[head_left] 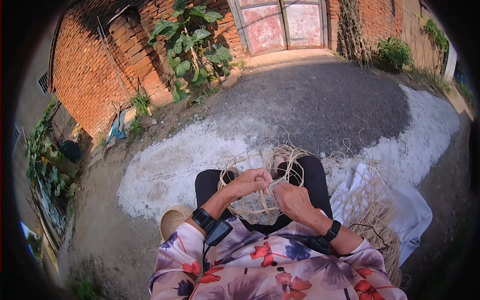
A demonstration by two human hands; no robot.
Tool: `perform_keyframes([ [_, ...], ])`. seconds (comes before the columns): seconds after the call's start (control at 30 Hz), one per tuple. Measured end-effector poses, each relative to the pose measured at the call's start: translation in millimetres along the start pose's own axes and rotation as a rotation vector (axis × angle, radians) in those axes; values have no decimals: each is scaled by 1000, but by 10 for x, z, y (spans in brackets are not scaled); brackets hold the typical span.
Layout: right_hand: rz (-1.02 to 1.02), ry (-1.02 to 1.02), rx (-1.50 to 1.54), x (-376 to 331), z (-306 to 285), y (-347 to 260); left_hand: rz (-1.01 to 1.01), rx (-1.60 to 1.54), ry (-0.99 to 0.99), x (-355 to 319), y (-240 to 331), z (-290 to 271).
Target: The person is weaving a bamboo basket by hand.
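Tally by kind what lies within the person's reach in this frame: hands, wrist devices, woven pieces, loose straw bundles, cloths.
Bare hands: 2, left hand and right hand
Black wrist devices: 2, left wrist device and right wrist device
Woven straw pieces: 2, open half-woven straw basket frame and small round finished woven straw piece
Loose pale straw bundle: 1
White cloth: 1
Total: 8

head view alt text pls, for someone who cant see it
Seen from above, a seated person's left hand and right hand work pale straw strands into an open woven basket frame on their lap. A bundle of loose straw lies on white cloth at their right, with a brick wall behind.
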State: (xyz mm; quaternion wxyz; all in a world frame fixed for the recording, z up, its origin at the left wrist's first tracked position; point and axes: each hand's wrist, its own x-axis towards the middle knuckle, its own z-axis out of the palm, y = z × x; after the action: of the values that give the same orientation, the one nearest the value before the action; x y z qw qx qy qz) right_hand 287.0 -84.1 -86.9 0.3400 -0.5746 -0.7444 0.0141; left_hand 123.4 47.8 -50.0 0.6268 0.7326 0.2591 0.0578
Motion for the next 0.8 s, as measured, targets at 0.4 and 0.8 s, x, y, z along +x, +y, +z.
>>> perform_keyframes([
  [0.4,383,-86,355,51,-1,-107,-111,-129,-24,14,126,-15],
  [0.8,841,-339,1526,206,-368,13,35,36,9,-76,94,11],
])
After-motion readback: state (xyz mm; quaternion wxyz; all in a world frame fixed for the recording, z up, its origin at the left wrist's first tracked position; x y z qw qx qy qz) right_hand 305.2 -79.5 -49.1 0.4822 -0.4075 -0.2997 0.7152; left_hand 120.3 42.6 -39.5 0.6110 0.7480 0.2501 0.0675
